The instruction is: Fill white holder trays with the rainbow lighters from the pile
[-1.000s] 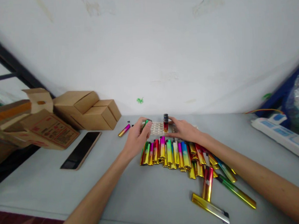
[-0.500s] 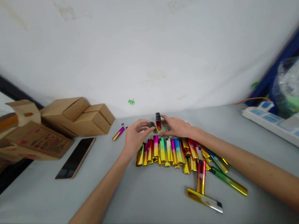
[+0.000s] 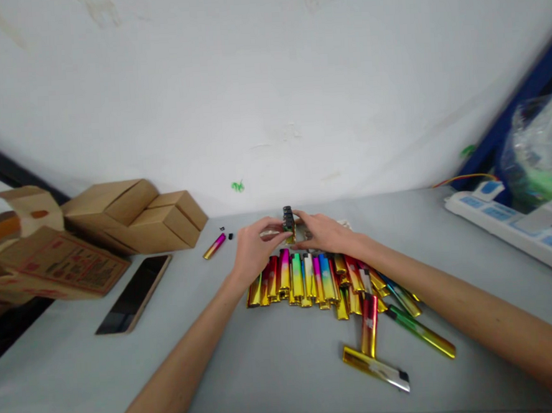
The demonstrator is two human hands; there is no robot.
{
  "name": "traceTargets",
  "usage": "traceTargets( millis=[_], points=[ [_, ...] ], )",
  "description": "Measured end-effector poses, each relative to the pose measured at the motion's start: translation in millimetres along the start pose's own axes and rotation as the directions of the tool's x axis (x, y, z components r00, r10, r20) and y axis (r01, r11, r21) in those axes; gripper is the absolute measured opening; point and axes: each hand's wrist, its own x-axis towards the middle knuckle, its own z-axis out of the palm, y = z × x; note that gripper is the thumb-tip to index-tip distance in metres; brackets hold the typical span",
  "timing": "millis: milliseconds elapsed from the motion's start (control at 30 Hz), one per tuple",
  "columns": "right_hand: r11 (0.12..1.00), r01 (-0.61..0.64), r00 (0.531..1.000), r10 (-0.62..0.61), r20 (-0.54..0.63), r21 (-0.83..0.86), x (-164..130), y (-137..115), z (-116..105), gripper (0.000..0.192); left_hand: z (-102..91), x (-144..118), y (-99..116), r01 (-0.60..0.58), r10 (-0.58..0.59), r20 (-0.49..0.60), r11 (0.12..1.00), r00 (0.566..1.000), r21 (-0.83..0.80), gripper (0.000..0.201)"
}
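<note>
Black-topped lighters (image 3: 288,218) stand in a row, gripped by the left hand (image 3: 254,245) at nine o'clock and right hand (image 3: 327,233) at three; metallic lighters (image 3: 326,279) lie at six.

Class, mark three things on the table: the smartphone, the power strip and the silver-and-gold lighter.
Smartphone (image 3: 134,295), head view: middle of its dark screen.
Power strip (image 3: 495,213), head view: blue panel on its top.
Silver-and-gold lighter (image 3: 374,367), head view: middle of its shiny body.
</note>
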Motion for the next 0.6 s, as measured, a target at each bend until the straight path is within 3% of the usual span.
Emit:
traceTargets(
  millis=[267, 467, 600],
  points=[
    [1.000, 0.012, 1.000, -0.012, 0.028, 0.002, -0.5, 0.1, -1.0, 0.078, -1.6, 4.2, -2.4, 0.015, -0.015, 0.004, 0.999, 1.000, -0.031, 0.028],
    [1.000, 0.009, 0.999, -0.008, 0.032, -0.024, -0.6, 0.4, -0.8, 0.081, -3.9, 3.2, 7.4, -0.021, 0.017, 0.058, 0.998, 0.998, 0.064, 0.021],
    [1.000, 0.014, 1.000, -0.014, 0.013, 0.006, -0.5, 1.1, 0.5, 0.082, -3.2, 3.1, 2.9, 0.016, -0.019, 0.042, 0.997, 0.999, 0.075, 0.022]
  ],
)
